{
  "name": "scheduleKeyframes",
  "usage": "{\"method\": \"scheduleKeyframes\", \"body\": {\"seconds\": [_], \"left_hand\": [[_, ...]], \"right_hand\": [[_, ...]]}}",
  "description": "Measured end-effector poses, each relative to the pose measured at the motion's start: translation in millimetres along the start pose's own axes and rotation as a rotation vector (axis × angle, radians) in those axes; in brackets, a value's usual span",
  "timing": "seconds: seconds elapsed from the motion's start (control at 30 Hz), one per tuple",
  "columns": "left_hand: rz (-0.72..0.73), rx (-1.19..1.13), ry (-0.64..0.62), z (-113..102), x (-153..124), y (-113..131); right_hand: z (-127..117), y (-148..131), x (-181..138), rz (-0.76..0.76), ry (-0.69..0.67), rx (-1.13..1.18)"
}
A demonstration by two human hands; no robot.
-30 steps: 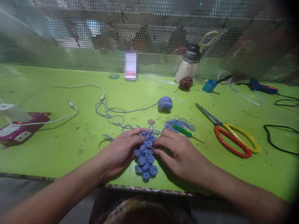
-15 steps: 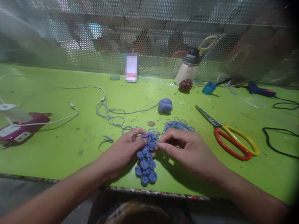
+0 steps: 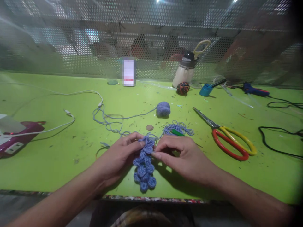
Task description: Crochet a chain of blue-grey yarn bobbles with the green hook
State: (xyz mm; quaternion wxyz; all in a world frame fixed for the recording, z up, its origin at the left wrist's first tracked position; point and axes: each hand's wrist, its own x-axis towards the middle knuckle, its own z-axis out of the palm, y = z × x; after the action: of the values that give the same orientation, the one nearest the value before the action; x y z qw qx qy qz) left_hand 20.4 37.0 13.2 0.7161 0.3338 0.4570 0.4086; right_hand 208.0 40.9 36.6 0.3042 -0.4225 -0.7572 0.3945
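Observation:
A blue crocheted strip of petal-like bobbles (image 3: 145,170) hangs toward the table's front edge, close above the green surface. Its top end is in the grip of my left hand (image 3: 125,151), thumb pressed on it and fingers mostly behind. My right hand (image 3: 182,154) pinches the strip's right edge between thumb and forefinger. Just beyond that hand lies a green-handled tool (image 3: 177,132), partly hidden, beside a loose tangle of blue yarn (image 3: 187,128). A strand runs from the work to a blue yarn ball (image 3: 163,109) farther back.
Scissors (image 3: 219,128) with red and yellow handles lie at right. At the back stand a phone (image 3: 129,72), a bottle (image 3: 186,72), a dark multicoloured yarn ball (image 3: 183,88), a blue pot (image 3: 205,90) and a glue gun (image 3: 255,90). A purple power strip (image 3: 23,138) with cables sits left.
The view has shifted slightly, so most things on the table sit farther left. More of the green-handled tool shows. Both hands keep their hold on the crocheted strip.

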Motion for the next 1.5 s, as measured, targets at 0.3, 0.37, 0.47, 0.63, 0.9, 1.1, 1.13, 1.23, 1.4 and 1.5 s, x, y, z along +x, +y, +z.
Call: {"method": "scheduleKeyframes", "body": {"seconds": [0.3,0.37,0.47,0.63,0.9,1.1,1.13,1.23,1.4,1.5], "left_hand": [[-0.058,0.056,-0.029,2,-5,5],[-0.071,0.071,-0.049,2,-6,5],[-0.072,0.074,-0.075,3,-7,4],[-0.068,0.081,-0.096,4,-7,5],[-0.072,0.042,-0.108,5,-6,4],[-0.080,0.021,-0.124,6,-7,3],[-0.074,0.026,-0.117,6,-8,3],[-0.065,0.068,-0.094,9,-7,5],[0.004,0.065,-0.060,10,-2,8],[0.098,0.017,0.018,9,1,10]], "right_hand": [[-20,14,12,0.051,0.177,0.011],[-18,15,13,0.001,0.128,0.012],[-11,14,12,-0.082,0.086,-0.028],[-15,14,12,-0.121,0.083,0.006],[-18,23,20,-0.128,0.010,0.021],[-13,21,23,-0.132,-0.012,0.019],[-14,21,24,-0.101,0.033,0.025],[-18,25,28,-0.032,0.152,-0.038],[-18,27,28,-0.060,0.345,-0.064],[-14,20,22,-0.003,0.353,0.059]]}}
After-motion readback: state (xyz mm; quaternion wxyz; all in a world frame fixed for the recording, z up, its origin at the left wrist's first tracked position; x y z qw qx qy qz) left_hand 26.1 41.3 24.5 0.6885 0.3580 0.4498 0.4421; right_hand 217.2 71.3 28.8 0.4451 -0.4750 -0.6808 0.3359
